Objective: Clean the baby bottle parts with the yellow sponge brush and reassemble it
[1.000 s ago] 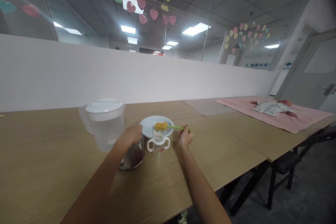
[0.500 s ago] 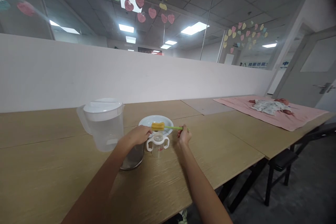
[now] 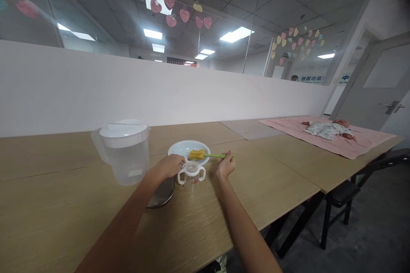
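My right hand (image 3: 226, 164) is closed round the green handle of a bottle brush (image 3: 197, 154). The yellow sponge head of the brush points left, over a white plate (image 3: 175, 147). In front of the plate stands a clear baby bottle (image 3: 191, 177) with white side handles and an open top. My left hand (image 3: 173, 165) is closed beside the bottle's left handle, fingertips curled down; I cannot make out what they hold. Beneath that hand is a metal container (image 3: 162, 194), largely hidden by my wrist and forearm.
A clear pitcher (image 3: 128, 158) with a white lid stands left of my left hand. On the far right a baby doll (image 3: 328, 129) lies on a pink cloth (image 3: 352, 147). A black chair (image 3: 342, 194) stands by the table's right edge.
The brush head has moved slightly right and down, away from my left fingertips. My right hand has shifted a little to the right with it. The left hand stays nearly in place.
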Action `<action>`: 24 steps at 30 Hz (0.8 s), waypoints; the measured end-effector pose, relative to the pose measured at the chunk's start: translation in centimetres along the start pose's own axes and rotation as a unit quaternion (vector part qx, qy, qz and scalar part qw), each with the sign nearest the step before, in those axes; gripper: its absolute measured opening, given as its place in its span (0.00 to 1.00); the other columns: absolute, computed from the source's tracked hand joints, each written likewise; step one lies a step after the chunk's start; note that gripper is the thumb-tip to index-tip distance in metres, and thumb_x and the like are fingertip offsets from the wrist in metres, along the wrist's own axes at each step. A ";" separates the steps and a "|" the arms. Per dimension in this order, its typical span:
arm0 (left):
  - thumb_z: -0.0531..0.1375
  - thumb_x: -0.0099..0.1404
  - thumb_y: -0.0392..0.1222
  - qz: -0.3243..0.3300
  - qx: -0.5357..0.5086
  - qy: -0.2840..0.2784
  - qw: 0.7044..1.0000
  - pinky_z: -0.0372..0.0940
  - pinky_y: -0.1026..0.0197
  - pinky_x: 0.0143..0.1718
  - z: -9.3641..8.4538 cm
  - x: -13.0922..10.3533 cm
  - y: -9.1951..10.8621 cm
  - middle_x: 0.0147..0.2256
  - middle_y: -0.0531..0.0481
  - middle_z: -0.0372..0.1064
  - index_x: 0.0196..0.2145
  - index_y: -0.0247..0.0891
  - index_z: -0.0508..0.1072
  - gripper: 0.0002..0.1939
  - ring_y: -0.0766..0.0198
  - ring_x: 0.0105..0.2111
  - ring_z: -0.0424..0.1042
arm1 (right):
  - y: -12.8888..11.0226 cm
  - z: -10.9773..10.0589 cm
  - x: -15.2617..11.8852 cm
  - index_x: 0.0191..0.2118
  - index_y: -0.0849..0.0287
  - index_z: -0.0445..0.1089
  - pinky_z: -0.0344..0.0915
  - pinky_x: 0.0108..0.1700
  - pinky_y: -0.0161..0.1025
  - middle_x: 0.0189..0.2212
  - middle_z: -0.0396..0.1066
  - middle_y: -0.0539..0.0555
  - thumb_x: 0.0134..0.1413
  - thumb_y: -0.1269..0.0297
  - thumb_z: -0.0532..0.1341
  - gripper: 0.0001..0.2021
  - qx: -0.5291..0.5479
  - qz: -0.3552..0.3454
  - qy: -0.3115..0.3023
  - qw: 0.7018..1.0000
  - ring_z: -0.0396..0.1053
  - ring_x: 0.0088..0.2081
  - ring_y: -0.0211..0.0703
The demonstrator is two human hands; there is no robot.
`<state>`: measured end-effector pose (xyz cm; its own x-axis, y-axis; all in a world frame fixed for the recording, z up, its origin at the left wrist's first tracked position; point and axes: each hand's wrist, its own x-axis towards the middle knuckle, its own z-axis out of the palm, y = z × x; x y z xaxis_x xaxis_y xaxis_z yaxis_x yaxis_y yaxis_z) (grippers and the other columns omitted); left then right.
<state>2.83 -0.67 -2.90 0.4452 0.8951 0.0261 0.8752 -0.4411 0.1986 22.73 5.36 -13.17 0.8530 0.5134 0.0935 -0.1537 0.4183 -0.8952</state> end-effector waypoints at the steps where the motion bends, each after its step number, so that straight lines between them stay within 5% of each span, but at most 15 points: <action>1: 0.46 0.61 0.35 0.000 -0.002 0.009 1.000 0.61 0.61 0.41 0.4 0.2 -0.1 0.43 0.42 0.72 0.39 0.37 0.73 0.17 0.58 0.42 0.71 | -0.1 0.0 0.0 0.24 0.58 0.63 0.52 0.20 0.32 0.12 0.54 0.43 0.54 0.45 0.49 0.22 -0.004 -0.010 -0.006 1.000 0.53 0.16 0.33; 8: 0.47 0.64 0.44 0.044 -0.071 0.051 0.995 0.61 0.63 0.39 1.8 0.9 -0.7 0.38 0.47 0.74 0.34 0.41 0.73 0.16 0.59 0.39 0.71 | -0.2 -0.1 -0.1 0.23 0.58 0.63 0.51 0.19 0.33 0.11 0.53 0.43 0.54 0.43 0.48 0.23 -0.010 0.011 -0.034 0.999 0.53 0.15 0.34; 17: 0.46 0.64 0.51 0.042 -0.158 0.026 0.986 0.61 0.63 0.37 2.3 1.1 -0.9 0.35 0.50 0.75 0.34 0.41 0.74 0.19 0.58 0.37 0.71 | 0.6 0.0 0.0 0.23 0.58 0.62 0.51 0.18 0.32 0.11 0.52 0.42 0.53 0.44 0.50 0.21 -0.002 0.048 -0.053 0.997 0.51 0.14 0.32; 24: 0.44 0.65 0.54 0.071 -0.141 0.027 0.987 0.60 0.62 0.42 2.4 1.2 -0.9 0.44 0.51 0.72 0.41 0.46 0.74 0.22 0.58 0.43 0.70 | 0.6 0.1 -0.2 0.23 0.58 0.63 0.50 0.16 0.32 0.10 0.52 0.42 0.52 0.44 0.52 0.21 -0.001 0.068 -0.064 0.996 0.51 0.13 0.32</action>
<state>3.04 0.63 -5.44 0.5429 0.8307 0.1235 0.7131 -0.5337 0.4547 22.38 5.55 -13.70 0.7536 0.6568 0.0260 -0.2622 0.3366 -0.9044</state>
